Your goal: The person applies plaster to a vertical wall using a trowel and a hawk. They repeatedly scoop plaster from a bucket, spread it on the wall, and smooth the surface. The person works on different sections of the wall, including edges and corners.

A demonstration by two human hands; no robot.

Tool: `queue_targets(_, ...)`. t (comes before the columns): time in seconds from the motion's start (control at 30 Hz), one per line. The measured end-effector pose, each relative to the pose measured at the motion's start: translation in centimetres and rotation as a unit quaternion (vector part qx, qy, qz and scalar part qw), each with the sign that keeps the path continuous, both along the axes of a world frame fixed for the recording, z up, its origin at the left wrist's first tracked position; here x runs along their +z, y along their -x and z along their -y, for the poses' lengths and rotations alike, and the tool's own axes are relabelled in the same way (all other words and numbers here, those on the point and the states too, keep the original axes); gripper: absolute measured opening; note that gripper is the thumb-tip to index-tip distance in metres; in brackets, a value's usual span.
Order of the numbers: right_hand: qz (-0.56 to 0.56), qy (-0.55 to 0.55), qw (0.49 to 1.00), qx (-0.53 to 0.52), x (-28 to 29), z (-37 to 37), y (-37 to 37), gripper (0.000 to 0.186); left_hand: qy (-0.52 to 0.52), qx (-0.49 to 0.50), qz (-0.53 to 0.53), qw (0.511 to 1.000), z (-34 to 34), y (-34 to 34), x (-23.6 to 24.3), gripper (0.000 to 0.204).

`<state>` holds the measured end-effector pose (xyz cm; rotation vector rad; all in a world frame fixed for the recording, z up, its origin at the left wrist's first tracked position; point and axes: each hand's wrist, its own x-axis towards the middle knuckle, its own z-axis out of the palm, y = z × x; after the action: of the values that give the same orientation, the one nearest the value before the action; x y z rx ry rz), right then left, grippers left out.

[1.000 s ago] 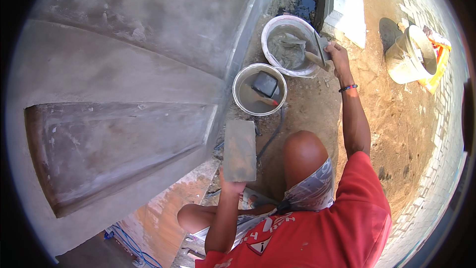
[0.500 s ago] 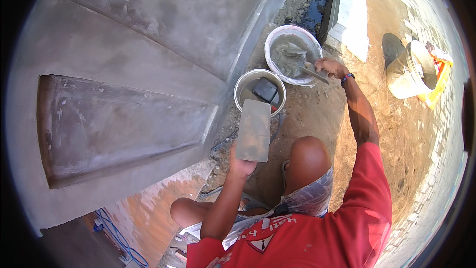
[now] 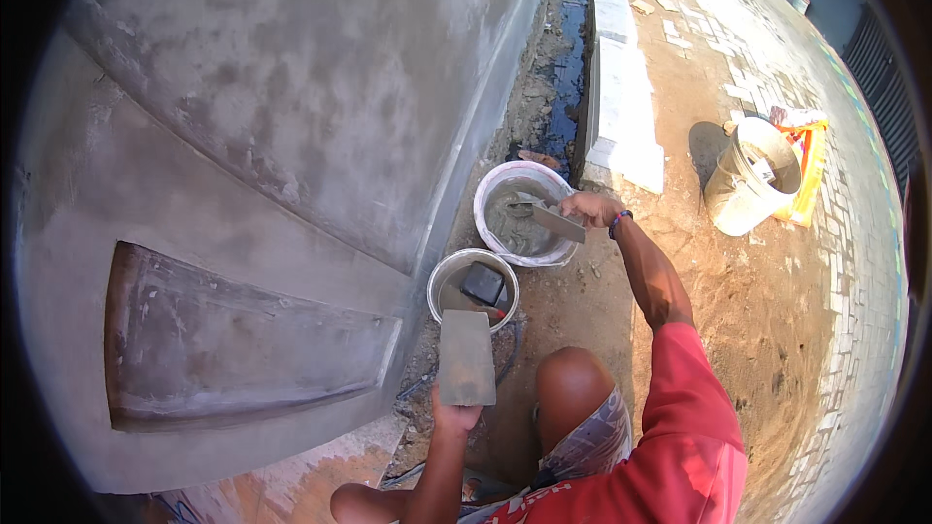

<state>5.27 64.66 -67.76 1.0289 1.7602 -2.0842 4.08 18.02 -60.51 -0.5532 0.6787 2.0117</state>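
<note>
My left hand (image 3: 458, 415) grips a flat rectangular plastering board (image 3: 467, 359) from below, its broad face turned up and smeared grey. The board overlaps the near rim of the smaller bucket (image 3: 433, 293). My right hand (image 3: 594, 206) is closed around a flat-bladed trowel (image 3: 559, 224), its handle hidden by the fingers. That blade hangs over the right side of a larger white bucket (image 3: 480, 216) holding wet grey mortar (image 3: 513, 230). A small grey blade-like shape (image 3: 524, 205) shows in the mortar; I cannot tell whether it is a separate tool.
A dark block (image 3: 482, 282) and a red-handled item (image 3: 493, 312) sit in the smaller bucket. Left stands a grey plastered wall (image 3: 291, 87) with a recessed panel (image 3: 252, 340). A water-filled ditch (image 3: 571, 58) runs beyond; another bucket (image 3: 730, 196) and an orange-yellow bag (image 3: 812, 170) stand right.
The view has shifted, so the buckets and both hands appear lower and further left. The trowel remains at the larger bucket's right side, its blade now reaching over the mortar. The board stays in my left hand.
</note>
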Motion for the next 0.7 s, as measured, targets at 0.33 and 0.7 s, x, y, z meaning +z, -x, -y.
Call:
queue_targets(0.33,-0.098,0.193,0.972,-0.091,-6.7,3.2,0.3,0.015,-0.024,-0.006,0.027,0.999,0.8,-0.5,-2.1,0.038)
queue_targets(0.7,-0.07,0.196,0.957,-0.205,-3.1,8.7,3.2,0.021,-0.03,0.001,0.045,0.999,0.3,-0.4,-2.4,0.04)
